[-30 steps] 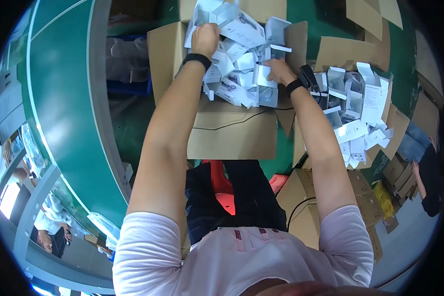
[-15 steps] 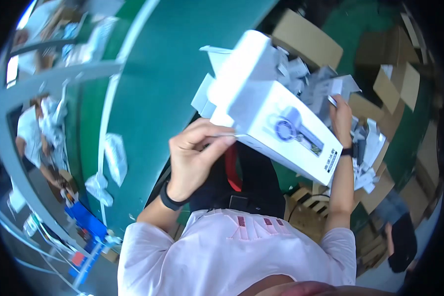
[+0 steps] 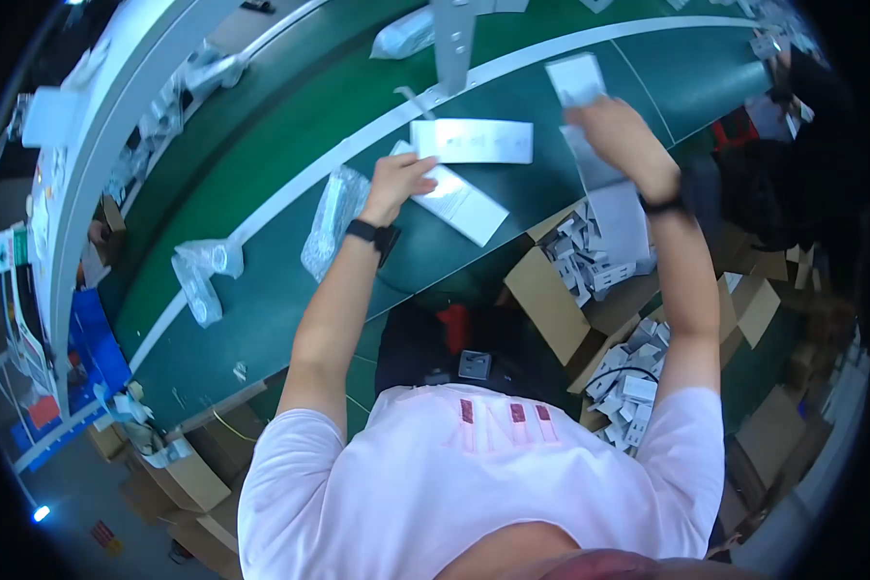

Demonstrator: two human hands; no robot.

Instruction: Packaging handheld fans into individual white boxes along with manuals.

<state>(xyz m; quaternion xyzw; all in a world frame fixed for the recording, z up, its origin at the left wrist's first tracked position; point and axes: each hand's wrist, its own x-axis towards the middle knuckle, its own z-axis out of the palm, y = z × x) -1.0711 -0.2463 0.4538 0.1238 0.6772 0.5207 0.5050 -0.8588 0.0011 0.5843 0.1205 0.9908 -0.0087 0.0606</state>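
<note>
My left hand [image 3: 401, 186] is over the green table, its thumb and fingers closed at the edge of a white printed carton [image 3: 464, 205]. A second white panel [image 3: 483, 140] lies against it at an angle; whether the two are one piece I cannot tell. Farther right, my right hand [image 3: 614, 143], slightly blurred, is closed on a long folded white cardboard piece [image 3: 619, 222]. One end of that piece sticks out beyond the fingers, and the other hangs toward the open carton below. A clear bubble-wrapped item [image 3: 334, 222] lies left of my left hand.
Brown cartons [image 3: 548, 304] full of small white box pieces [image 3: 638, 391] stand below the table edge at right. More plastic-wrapped items [image 3: 203, 275] lie at left on the green table [image 3: 280, 333]. A metal post [image 3: 451, 48] rises at the back. Someone in dark clothes [image 3: 783, 164] is at far right.
My view has swung from the cartons to the table. The white box held up between both hands is out of that pose; my hands are now apart, each on white cardboard.
</note>
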